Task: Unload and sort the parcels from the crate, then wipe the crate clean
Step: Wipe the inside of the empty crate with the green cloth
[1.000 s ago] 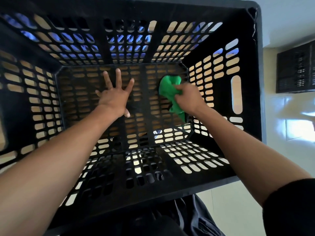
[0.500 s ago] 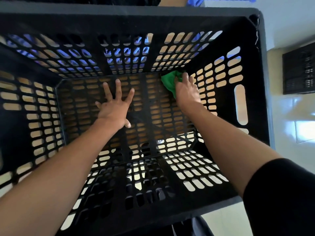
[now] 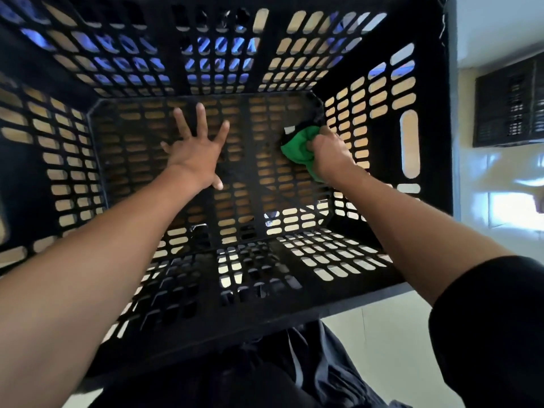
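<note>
Pale shiny floor tiles (image 3: 509, 207) show past my big black crate (image 3: 424, 83), and another dark crate (image 3: 509, 104) sits far right. Both my arms reach deep inside. My left hand (image 3: 195, 154) lies flat on the holey bottom, fingers spread wide. My right hand (image 3: 329, 154) squeezes a green cloth (image 3: 297, 145) against the bottom, near the right wall.

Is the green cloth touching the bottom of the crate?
Touching. The head view shows the right hand gripping the green cloth and pressing it against the slotted crate floor, with no gap visible between them.
</note>
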